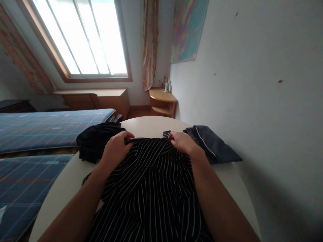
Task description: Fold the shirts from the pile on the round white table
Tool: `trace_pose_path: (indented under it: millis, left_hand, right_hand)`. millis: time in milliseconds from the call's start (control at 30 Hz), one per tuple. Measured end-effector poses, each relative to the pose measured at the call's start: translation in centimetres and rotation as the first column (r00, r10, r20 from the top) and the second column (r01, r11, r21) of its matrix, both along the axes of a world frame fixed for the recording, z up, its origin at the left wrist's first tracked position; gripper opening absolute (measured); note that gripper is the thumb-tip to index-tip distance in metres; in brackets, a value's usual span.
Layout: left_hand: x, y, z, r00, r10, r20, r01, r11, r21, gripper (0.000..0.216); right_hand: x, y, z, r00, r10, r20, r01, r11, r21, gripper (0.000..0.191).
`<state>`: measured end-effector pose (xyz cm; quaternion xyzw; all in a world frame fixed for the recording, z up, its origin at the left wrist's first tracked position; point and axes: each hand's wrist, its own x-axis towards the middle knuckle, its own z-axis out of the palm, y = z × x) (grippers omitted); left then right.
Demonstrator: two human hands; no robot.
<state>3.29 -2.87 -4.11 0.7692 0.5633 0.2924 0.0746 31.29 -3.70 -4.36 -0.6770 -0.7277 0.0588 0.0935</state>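
At a round, pale bench [148,124] beside a white wall [257,111], holding up the far edge of a black striped garment [151,174] between left hand [118,147] and right hand [184,140]. In each grip, a narrow pinch of cloth, closed thumb against fingers, with the edge drawn nearly straight between. Below that edge, across the middle of the bench and down toward the near side, slanting stripes and loose folds; impossible to tell the number of layers beneath. Close by the right fingers, a small striped flap [166,134] jutting past the edge.

For good work here, by judgement: keep both pinches level, pull evenly outward, and tauten without stretching. Ease out the slanting folds toward the near side before loosening either grip. Lay the flap flat to avoid trapping a ridge. Mind the space at either side, with a crumpled black bundle [94,140] next to the left hand and a folded dark grey cloth [213,144] just beyond the right. Farther left, blue plaid mattresses [50,131].
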Motion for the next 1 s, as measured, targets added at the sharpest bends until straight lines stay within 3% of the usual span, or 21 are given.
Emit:
trace_pose_path:
  millis: [100, 200, 300, 367, 500, 667, 733, 867, 1000]
  left_hand:
    - [0.4, -0.2, 0.0, 0.997, -0.073, 0.016, 0.073, 0.997, -0.001, 0.02]
    - [0.9, -0.5, 0.0, 0.989, -0.144, 0.012, 0.144, 0.989, -0.033, 0.02]
    - [1.1, -0.8, 0.1, 0.986, -0.167, -0.001, 0.167, 0.984, -0.066, 0.022]
    - [0.9, -0.8, 0.3, 0.989, -0.142, -0.045, 0.137, 0.986, -0.095, 0.027]
    - [-0.3, -0.8, 1.0, 0.967, -0.055, -0.249, 0.01, 0.984, -0.18, 0.035]
    - [-2.8, 0.1, 0.8, 0.887, 0.151, -0.437, -0.231, 0.963, -0.136, 0.044]
    - [-3.8, 0.8, 0.2, 0.872, 0.181, -0.454, -0.262, 0.957, -0.122, 0.043]
    - [-5.1, 2.0, -0.7, 0.895, 0.154, -0.419, -0.209, 0.974, -0.088, 0.031]
    - [-5.5, 2.4, -0.7, 0.878, 0.277, -0.391, -0.315, 0.948, -0.037, 0.04]
  right_hand:
    - [-0.9, -0.2, 0.2, 0.981, 0.155, -0.115, -0.152, 0.988, 0.039, 0.027]
    - [-2.5, -0.7, 0.7, 0.898, 0.361, -0.252, -0.339, 0.932, 0.126, 0.035]
    - [-3.6, -1.0, 1.0, 0.867, 0.425, -0.26, -0.41, 0.905, 0.115, 0.022]
    - [-3.7, -0.9, 1.1, 0.906, 0.359, -0.227, -0.341, 0.933, 0.115, 0.016]
    - [-2.5, -0.2, 0.9, 0.958, 0.18, -0.221, -0.131, 0.967, 0.217, 0.021]
    - [-1.1, 0.6, -0.4, 0.979, 0.033, -0.202, 0.008, 0.98, 0.2, 0.023]
    - [-0.9, 0.9, -1.1, 0.984, -0.012, -0.18, 0.039, 0.988, 0.148, 0.024]
    - [-0.6, 1.2, -1.9, 0.989, -0.038, -0.146, 0.049, 0.996, 0.075, 0.025]
    - [-0.1, 1.4, -1.9, 0.988, -0.048, -0.148, 0.06, 0.996, 0.073, 0.024]
